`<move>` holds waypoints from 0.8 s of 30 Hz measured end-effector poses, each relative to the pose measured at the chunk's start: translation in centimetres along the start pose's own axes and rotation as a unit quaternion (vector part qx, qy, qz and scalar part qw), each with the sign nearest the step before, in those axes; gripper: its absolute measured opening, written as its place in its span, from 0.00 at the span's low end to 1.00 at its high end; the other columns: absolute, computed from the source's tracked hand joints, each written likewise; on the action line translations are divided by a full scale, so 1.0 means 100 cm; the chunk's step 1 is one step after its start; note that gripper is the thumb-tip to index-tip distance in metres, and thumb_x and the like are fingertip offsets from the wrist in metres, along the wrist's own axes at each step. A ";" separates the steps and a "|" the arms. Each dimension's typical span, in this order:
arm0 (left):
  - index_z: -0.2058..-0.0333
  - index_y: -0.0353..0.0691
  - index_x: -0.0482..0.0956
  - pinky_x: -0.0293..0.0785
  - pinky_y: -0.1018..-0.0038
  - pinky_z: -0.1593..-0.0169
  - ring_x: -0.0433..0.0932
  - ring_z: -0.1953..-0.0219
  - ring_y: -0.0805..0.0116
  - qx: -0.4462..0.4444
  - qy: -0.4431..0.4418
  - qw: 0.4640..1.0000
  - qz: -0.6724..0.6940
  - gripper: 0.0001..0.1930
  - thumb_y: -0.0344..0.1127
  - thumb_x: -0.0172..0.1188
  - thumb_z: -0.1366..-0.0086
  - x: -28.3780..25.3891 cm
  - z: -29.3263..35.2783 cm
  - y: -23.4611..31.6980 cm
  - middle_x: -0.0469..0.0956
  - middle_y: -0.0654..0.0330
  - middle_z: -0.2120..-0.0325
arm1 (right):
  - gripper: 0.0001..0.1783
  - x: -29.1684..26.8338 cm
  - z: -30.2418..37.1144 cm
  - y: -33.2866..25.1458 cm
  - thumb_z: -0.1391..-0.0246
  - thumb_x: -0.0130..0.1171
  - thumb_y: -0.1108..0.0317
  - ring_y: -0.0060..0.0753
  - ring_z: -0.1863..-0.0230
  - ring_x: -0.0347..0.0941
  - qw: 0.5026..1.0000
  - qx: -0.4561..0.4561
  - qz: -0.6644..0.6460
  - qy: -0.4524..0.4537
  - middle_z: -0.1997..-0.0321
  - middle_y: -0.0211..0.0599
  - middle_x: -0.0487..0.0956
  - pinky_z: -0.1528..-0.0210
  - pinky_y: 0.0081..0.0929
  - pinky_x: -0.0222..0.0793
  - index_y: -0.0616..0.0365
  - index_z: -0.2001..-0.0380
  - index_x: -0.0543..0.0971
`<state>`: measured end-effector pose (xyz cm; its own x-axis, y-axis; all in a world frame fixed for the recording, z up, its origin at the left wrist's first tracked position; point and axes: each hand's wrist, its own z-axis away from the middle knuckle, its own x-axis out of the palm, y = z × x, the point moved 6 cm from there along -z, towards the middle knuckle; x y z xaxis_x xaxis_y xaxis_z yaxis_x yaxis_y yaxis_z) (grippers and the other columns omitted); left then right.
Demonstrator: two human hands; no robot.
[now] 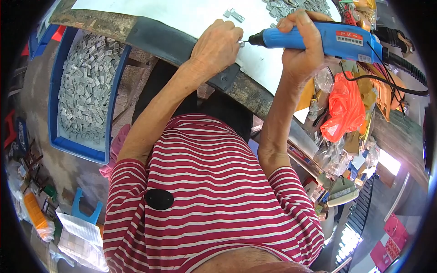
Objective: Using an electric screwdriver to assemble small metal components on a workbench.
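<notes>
My left hand is closed near the table's front edge, its fingertips pinching a small grey metal piece. Wrapped round a blue electric screwdriver is my right hand, with the tool lying roughly level. Its black nose points left and its tip meets the metal piece at my left fingertips. Just beyond the left hand, a few loose grey metal pieces lie on the white sheet. A larger heap of similar pieces is farther back to the right. My left fingers partly hide the held piece.
To my left stands a blue plastic bin full of small grey metal pieces. A black cable trails right from the screwdriver. Right of my forearm are a red plastic bag and clutter. A blue stool is at lower left.
</notes>
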<state>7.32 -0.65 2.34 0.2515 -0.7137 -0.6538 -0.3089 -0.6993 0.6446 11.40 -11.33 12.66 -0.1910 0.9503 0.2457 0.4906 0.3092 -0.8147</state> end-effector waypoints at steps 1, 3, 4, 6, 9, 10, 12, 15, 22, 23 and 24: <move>0.73 0.34 0.74 0.67 0.67 0.62 0.69 0.68 0.59 0.000 0.000 1.000 0.000 0.06 0.28 0.60 0.50 0.001 0.000 0.000 0.71 0.55 0.76 | 0.06 0.000 0.000 0.000 0.60 0.54 0.81 0.34 0.84 0.69 1.000 0.000 -0.006 0.003 0.81 0.47 0.73 0.75 0.31 0.71 0.70 0.74 0.70; 0.73 0.34 0.74 0.67 0.66 0.62 0.69 0.67 0.59 0.000 0.003 1.000 -0.003 0.05 0.28 0.60 0.50 0.001 0.001 -0.001 0.71 0.55 0.75 | 0.06 0.001 0.000 0.000 0.60 0.54 0.81 0.34 0.84 0.69 1.000 -0.004 0.002 -0.003 0.81 0.47 0.73 0.76 0.31 0.71 0.70 0.75 0.70; 0.73 0.34 0.74 0.67 0.66 0.62 0.69 0.67 0.59 -0.001 0.003 1.000 -0.003 0.05 0.28 0.60 0.50 0.001 0.001 -0.001 0.71 0.55 0.75 | 0.06 0.002 0.000 -0.001 0.60 0.54 0.81 0.34 0.84 0.69 1.000 -0.008 0.009 -0.008 0.81 0.47 0.73 0.76 0.31 0.71 0.70 0.75 0.70; 0.73 0.34 0.75 0.67 0.66 0.62 0.69 0.67 0.59 -0.005 -0.001 1.000 -0.008 0.05 0.28 0.60 0.49 0.001 0.000 -0.001 0.71 0.55 0.75 | 0.06 0.001 -0.001 0.001 0.60 0.54 0.81 0.34 0.84 0.69 1.000 -0.011 0.008 -0.010 0.81 0.47 0.73 0.76 0.30 0.70 0.70 0.75 0.70; 0.73 0.34 0.74 0.67 0.67 0.62 0.69 0.67 0.59 -0.004 0.002 1.000 -0.010 0.05 0.27 0.60 0.50 0.002 0.001 -0.002 0.71 0.55 0.75 | 0.06 0.002 0.000 0.001 0.61 0.55 0.81 0.34 0.84 0.69 1.000 -0.013 0.010 -0.008 0.81 0.47 0.73 0.77 0.30 0.70 0.70 0.75 0.71; 0.73 0.34 0.74 0.67 0.67 0.62 0.69 0.67 0.59 -0.005 0.002 1.000 -0.010 0.05 0.27 0.60 0.50 0.002 0.001 -0.002 0.71 0.55 0.75 | 0.06 0.002 0.000 0.001 0.61 0.55 0.81 0.34 0.84 0.69 1.000 -0.012 0.011 -0.003 0.81 0.47 0.73 0.76 0.30 0.70 0.70 0.75 0.71; 0.73 0.34 0.74 0.67 0.67 0.62 0.69 0.67 0.59 -0.003 0.002 1.000 -0.006 0.06 0.27 0.60 0.50 0.001 0.000 -0.001 0.71 0.55 0.75 | 0.06 0.000 0.000 0.003 0.61 0.55 0.80 0.34 0.84 0.69 1.000 -0.006 0.009 -0.003 0.81 0.47 0.73 0.76 0.31 0.70 0.70 0.75 0.71; 0.72 0.34 0.74 0.67 0.66 0.61 0.69 0.67 0.59 -0.007 -0.003 1.000 -0.007 0.06 0.27 0.60 0.50 0.001 0.001 -0.001 0.71 0.55 0.75 | 0.06 0.000 0.001 0.005 0.61 0.55 0.80 0.34 0.83 0.70 1.000 0.003 0.003 -0.005 0.80 0.46 0.73 0.75 0.31 0.70 0.69 0.75 0.71; 0.72 0.34 0.74 0.67 0.66 0.61 0.70 0.67 0.58 -0.014 -0.007 1.000 -0.007 0.06 0.27 0.60 0.50 0.001 0.001 -0.002 0.71 0.55 0.74 | 0.07 0.004 0.003 0.003 0.62 0.56 0.79 0.32 0.83 0.71 0.999 -0.012 0.026 -0.019 0.81 0.45 0.73 0.74 0.30 0.71 0.69 0.75 0.71; 0.72 0.34 0.74 0.67 0.66 0.61 0.70 0.67 0.58 -0.012 -0.005 1.000 -0.006 0.06 0.27 0.60 0.50 0.001 0.001 -0.002 0.71 0.55 0.75 | 0.07 0.005 0.003 0.003 0.62 0.56 0.79 0.32 0.83 0.71 0.999 -0.012 0.026 -0.019 0.81 0.45 0.73 0.74 0.30 0.71 0.69 0.75 0.71; 0.73 0.34 0.74 0.67 0.67 0.61 0.70 0.67 0.58 -0.011 -0.002 1.000 -0.004 0.06 0.26 0.60 0.51 0.002 0.001 -0.002 0.71 0.55 0.75 | 0.07 0.007 0.003 0.003 0.62 0.56 0.80 0.32 0.83 0.71 0.999 -0.016 0.025 -0.026 0.81 0.45 0.73 0.74 0.29 0.71 0.69 0.75 0.72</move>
<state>7.34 -0.65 2.09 0.2496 -0.7081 -0.6606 -0.2875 -0.7056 0.6477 11.17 -10.57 12.45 -0.2097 0.9617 0.1764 0.5269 0.2631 -0.8082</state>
